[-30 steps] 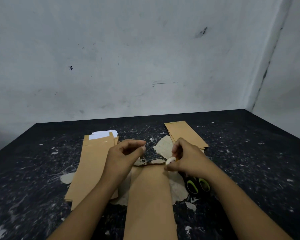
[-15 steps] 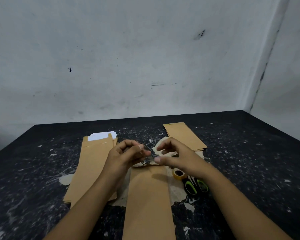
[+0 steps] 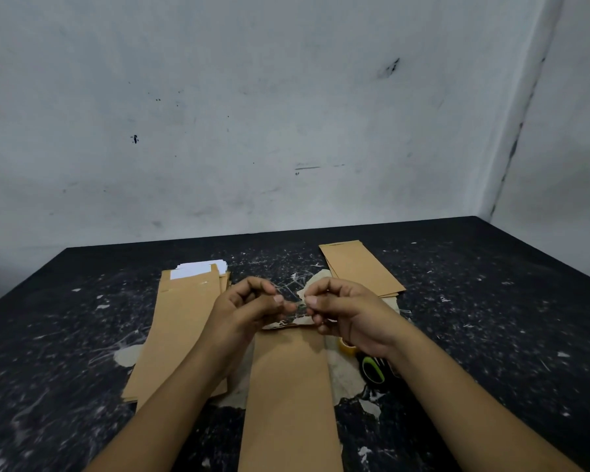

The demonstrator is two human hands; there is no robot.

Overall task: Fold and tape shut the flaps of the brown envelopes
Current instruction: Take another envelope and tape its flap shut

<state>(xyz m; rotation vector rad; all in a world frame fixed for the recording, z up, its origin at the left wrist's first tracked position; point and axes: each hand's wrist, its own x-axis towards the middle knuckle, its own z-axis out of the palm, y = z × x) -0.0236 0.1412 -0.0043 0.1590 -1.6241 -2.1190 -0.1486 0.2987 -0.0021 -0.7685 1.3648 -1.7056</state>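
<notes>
Left hand (image 3: 249,306) and right hand (image 3: 346,313) now pinch a short strip of clear tape (image 3: 300,306) between them; the tape roll (image 3: 347,346), held a second ago, lies under the right wrist. The envelope (image 3: 290,393) lies just below, flap ready for sealing.

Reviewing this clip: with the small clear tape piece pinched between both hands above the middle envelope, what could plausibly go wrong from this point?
1. The tape piece is short and held between the left hand and right hand; it might curl and stick to the fingers.
2. It hangs above the top end of the middle envelope, so it may land crooked or miss the flap.
3. The tape roll and scissors lie under the right wrist and could be knocked.
</notes>
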